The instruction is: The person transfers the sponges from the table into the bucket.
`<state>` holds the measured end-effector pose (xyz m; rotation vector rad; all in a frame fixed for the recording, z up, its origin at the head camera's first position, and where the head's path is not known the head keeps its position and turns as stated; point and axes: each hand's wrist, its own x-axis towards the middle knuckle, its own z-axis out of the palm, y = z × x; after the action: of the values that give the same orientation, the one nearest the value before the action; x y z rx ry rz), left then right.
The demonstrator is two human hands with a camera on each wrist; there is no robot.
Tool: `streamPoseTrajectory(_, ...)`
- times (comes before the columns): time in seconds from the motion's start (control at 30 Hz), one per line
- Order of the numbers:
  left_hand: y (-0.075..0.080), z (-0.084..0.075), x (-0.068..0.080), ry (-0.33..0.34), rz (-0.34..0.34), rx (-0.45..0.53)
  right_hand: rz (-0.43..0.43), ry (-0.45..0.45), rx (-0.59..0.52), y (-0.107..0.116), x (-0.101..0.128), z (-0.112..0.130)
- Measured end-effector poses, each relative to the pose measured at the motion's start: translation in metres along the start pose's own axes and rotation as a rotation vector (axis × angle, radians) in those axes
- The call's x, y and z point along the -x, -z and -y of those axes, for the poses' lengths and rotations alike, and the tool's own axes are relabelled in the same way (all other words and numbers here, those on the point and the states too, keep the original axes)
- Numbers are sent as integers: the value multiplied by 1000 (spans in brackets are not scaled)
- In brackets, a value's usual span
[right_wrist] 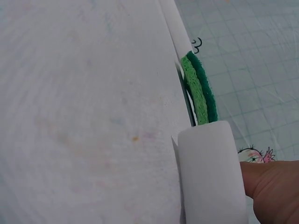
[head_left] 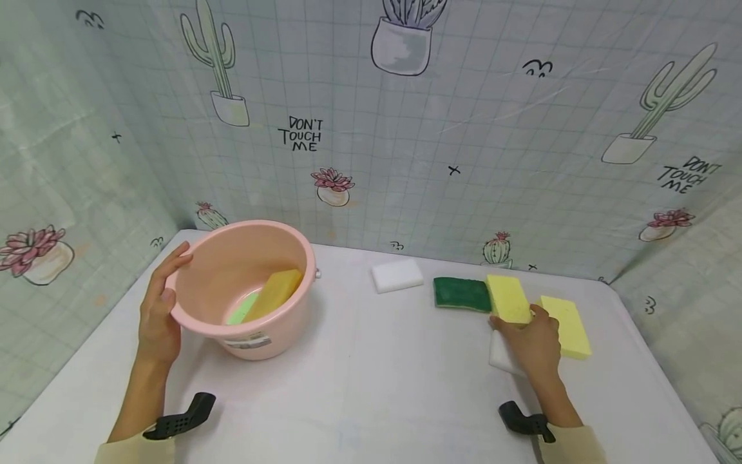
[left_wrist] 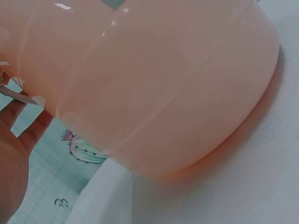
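Observation:
A pink bucket (head_left: 249, 238) stands on the left, with a yellow sponge (head_left: 275, 293) and a light green piece (head_left: 242, 308) inside. My left hand (head_left: 159, 316) holds the bucket's left rim; in the left wrist view its fingers reach the side near the wire handle (left_wrist: 18, 95). On the right, my right hand (head_left: 532, 341) pinches the near end of a pale yellow sponge (head_left: 509, 296) between thumb and fingers. Partly under that hand lies a white sponge (head_left: 503, 354). Another yellow sponge (head_left: 568, 327) is just right of it, and a green scouring sponge (head_left: 462, 294) just left.
A second white sponge (head_left: 397, 276) lies toward the back of the white table (head_left: 377, 380). A printed cloth (head_left: 371, 129) hangs behind the table and along both sides. Each wrist wears a black strap-on device (head_left: 180, 422).

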<state>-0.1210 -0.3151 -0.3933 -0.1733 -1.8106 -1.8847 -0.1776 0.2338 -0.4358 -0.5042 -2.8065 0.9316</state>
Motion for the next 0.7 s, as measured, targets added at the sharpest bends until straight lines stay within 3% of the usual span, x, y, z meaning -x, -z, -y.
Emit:
streamPoseTrajectory(0.33,1,1,1,-38,3,13,17,26,-76,4,-3,-3)
streamPoseTrajectory(0.7,1,5,-1,-73,29,46,4,15,-157,30,-3,1)
